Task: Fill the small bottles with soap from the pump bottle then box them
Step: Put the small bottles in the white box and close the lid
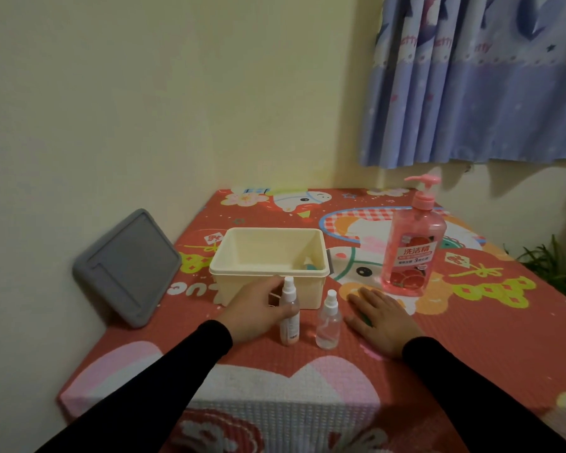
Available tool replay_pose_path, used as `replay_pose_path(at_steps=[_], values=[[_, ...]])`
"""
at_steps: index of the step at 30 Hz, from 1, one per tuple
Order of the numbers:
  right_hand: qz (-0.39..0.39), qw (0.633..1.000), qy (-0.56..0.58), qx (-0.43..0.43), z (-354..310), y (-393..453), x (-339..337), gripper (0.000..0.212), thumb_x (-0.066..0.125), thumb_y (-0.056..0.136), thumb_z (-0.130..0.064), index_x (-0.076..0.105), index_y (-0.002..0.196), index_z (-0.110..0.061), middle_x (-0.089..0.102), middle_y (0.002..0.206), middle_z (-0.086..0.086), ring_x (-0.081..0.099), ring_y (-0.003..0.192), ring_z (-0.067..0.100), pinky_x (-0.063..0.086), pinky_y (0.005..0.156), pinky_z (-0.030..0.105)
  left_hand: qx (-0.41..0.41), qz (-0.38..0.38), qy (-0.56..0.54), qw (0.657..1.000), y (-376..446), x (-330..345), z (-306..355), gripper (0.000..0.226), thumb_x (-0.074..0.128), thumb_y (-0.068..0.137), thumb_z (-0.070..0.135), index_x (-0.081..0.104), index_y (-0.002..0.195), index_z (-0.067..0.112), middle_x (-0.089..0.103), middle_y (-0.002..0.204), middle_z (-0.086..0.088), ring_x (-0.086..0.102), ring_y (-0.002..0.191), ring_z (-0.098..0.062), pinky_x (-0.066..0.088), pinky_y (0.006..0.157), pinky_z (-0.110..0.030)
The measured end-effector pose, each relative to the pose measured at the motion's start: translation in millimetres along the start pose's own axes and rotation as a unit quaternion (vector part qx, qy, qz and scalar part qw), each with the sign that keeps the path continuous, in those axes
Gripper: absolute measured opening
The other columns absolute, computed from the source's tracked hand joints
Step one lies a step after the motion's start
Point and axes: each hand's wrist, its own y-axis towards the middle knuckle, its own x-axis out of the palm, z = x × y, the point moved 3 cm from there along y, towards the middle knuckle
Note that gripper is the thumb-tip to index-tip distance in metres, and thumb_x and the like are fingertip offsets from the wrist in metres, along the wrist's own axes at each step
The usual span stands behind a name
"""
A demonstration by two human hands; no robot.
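Note:
Two small clear spray bottles stand upright in front of a cream box (268,276). My left hand (258,308) is wrapped around the taller labelled one (290,318). The shorter bottle (328,322) stands free just to its right, and it looks empty. My right hand (383,318) lies flat, palm down, on the patterned cloth to the right of the bottles, over something green that is mostly hidden. The pink pump bottle (412,243) of soap stands behind my right hand, spout pointing left. The box is open; a small dark thing lies in its far right corner.
A grey lid (126,266) leans against the wall at the table's left. The red cartoon cloth (471,322) covers the table. A blue curtain (477,80) hangs at the back right, and a green plant (556,269) shows beyond the right edge.

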Motion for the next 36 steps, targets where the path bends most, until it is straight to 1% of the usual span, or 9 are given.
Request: replay_pose_path(at_steps=[3, 5, 9, 12, 14, 17, 25, 32, 36], values=[[-0.004, 1.0, -0.001, 0.004, -3.9, -3.5, -6.3, 0.126, -0.031, 0.052, -0.087, 0.019, 0.152, -0.03, 0.014, 0.162, 0.004, 0.01, 0.149, 0.022, 0.008, 0.121, 0.039, -0.001, 0.008, 0.005, 1.0, 9.2, -11.2, 5.7, 0.013, 0.072, 0.084, 0.029, 0.061, 0.084, 0.024, 0.065, 0.082, 0.01, 0.061, 0.071, -0.003, 0.047, 0.068, -0.023], [-0.003, 1.0, 0.005, 0.007, -5.4, -5.4, -7.8, 0.12, -0.025, 0.055, -0.088, 0.018, 0.152, -0.032, 0.013, 0.162, 0.003, 0.01, 0.149, 0.021, 0.008, 0.121, 0.039, 0.009, 0.021, 0.008, 1.0, 18.5, -22.7, 14.6, 0.014, 0.073, 0.083, 0.029, 0.062, 0.082, 0.021, 0.063, 0.078, 0.009, 0.058, 0.068, -0.002, 0.045, 0.068, -0.023], [-0.006, 1.0, 0.014, 0.007, -6.3, -8.1, -9.8, 0.09, 0.0, 0.078, -0.082, 0.019, 0.152, -0.033, 0.013, 0.162, 0.001, 0.009, 0.149, 0.02, 0.007, 0.121, 0.038, 0.017, 0.055, -0.04, 0.998, 44.4, -50.1, 33.7, 0.017, 0.073, 0.083, 0.029, 0.065, 0.095, 0.019, 0.068, 0.093, 0.004, 0.065, 0.087, -0.011, 0.054, 0.078, -0.029], [-0.005, 1.0, 0.015, 0.007, -5.2, -8.2, -9.9, 0.103, -0.011, 0.068, -0.086, 0.019, 0.151, -0.034, 0.013, 0.162, 0.001, 0.009, 0.149, 0.02, 0.007, 0.121, 0.038, -0.01, 0.064, -0.126, 0.99, 71.2, -65.3, 37.7, 0.024, 0.075, 0.081, 0.021, 0.064, 0.102, 0.017, 0.067, 0.103, -0.009, 0.067, 0.099, -0.026, 0.058, 0.084, -0.041], [-0.005, 1.0, 0.016, 0.009, -5.6, -9.0, -10.5, 0.105, -0.014, 0.063, -0.081, 0.018, 0.152, -0.034, 0.012, 0.162, 0.0, 0.008, 0.149, 0.019, 0.006, 0.12, 0.037, -0.036, 0.068, -0.157, 0.985, 88.6, -70.4, 36.8, 0.025, 0.074, 0.082, 0.014, 0.063, 0.104, 0.013, 0.067, 0.105, -0.012, 0.067, 0.101, -0.028, 0.057, 0.088, -0.044], [-0.001, 1.0, 0.024, 0.01, -5.5, -8.8, -12.6, 0.101, -0.013, 0.065, -0.079, 0.018, 0.151, -0.036, 0.012, 0.162, -0.002, 0.008, 0.149, 0.018, 0.006, 0.12, 0.037, -0.076, 0.071, -0.157, 0.982, 113.8, -70.7, 33.6, 0.029, 0.071, 0.082, 0.007, 0.061, 0.109, 0.007, 0.067, 0.104, -0.011, 0.067, 0.1, -0.027, 0.056, 0.089, -0.041], [-0.005, 1.0, 0.024, 0.012, -5.4, -7.7, -13.1, 0.093, -0.007, 0.071, -0.08, 0.015, 0.152, -0.038, 0.009, 0.162, -0.004, 0.006, 0.149, 0.016, 0.004, 0.12, 0.036, -0.179, 0.039, -0.088, 0.979, 151.6, -45.5, 0.6, 0.016, 0.069, 0.081, -0.002, 0.06, 0.092, 0.005, 0.064, 0.098, -0.013, 0.065, 0.097, -0.03, 0.057, 0.081, -0.036], [-0.003, 0.999, 0.029, 0.016, -5.6, -8.8, -14.3, 0.096, -0.009, 0.068, -0.078, 0.016, 0.151, -0.039, 0.01, 0.162, -0.005, 0.005, 0.149, 0.015, 0.004, 0.119, 0.035, -0.238, -0.028, -0.063, 0.969, 167.4, -24.3, -25.2, 0.024, 0.069, 0.083, 0.002, 0.062, 0.106, -0.003, 0.069, 0.103, -0.019, 0.069, 0.084, -0.026, 0.059, 0.065, -0.029], [-0.003, 1.0, 0.026, 0.018, -4.6, -9.2, -12.2, 0.099, -0.015, 0.066, -0.08, 0.015, 0.151, -0.039, 0.01, 0.162, -0.006, 0.005, 0.149, 0.014, 0.005, 0.12, 0.035, -0.262, -0.044, -0.067, 0.962, 175.6, -19.4, -34.4, 0.027, 0.07, 0.083, 0.002, 0.062, 0.107, -0.006, 0.07, 0.097, -0.019, 0.07, 0.074, -0.024, 0.06, 0.064, -0.029]])
